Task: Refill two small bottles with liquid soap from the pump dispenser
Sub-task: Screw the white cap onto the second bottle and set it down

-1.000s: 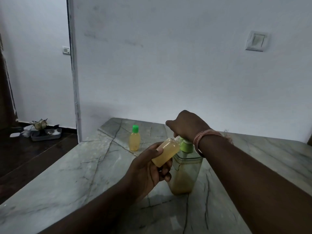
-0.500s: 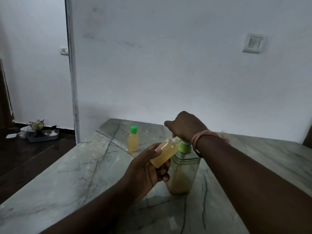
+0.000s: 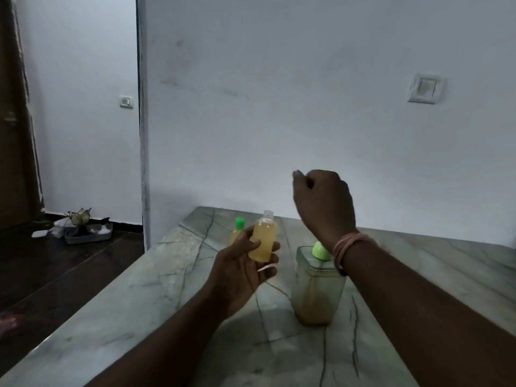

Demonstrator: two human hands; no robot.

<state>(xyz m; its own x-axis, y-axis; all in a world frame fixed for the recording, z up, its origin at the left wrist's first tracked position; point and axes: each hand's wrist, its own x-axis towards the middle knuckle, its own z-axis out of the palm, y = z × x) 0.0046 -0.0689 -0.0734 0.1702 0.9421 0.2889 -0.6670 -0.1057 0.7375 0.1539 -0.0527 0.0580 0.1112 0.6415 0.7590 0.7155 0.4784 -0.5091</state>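
Amber soap filled most of the small uncapped bottle (image 3: 262,238), which the left hand (image 3: 242,265) held nearly upright, above the bench (image 3: 134,297) and just left of the pump dispenser (image 3: 318,286). With its mouth open, any tilt or squeeze of that soft plastic would likely send soap over the fingers and onto the stone; a slippery grip could then let the bottle drop. Its cap could not be made out anywhere, so closing it might mean a search. The left hand wrapped the bottle's lower half, thumb on the left side and fingers curled round the right.

The right hand (image 3: 321,199) hung in the air above and behind the dispenser, fingers curled loosely into a fist, touching nothing; whether it pinched something small could not be told. Its wrist crossed in front of the green pump top, and a careless drop of that arm might knock the dispenser over.

The second bottle (image 3: 237,231), green-capped, stood farther back on the bench, partly hidden by the left hand.
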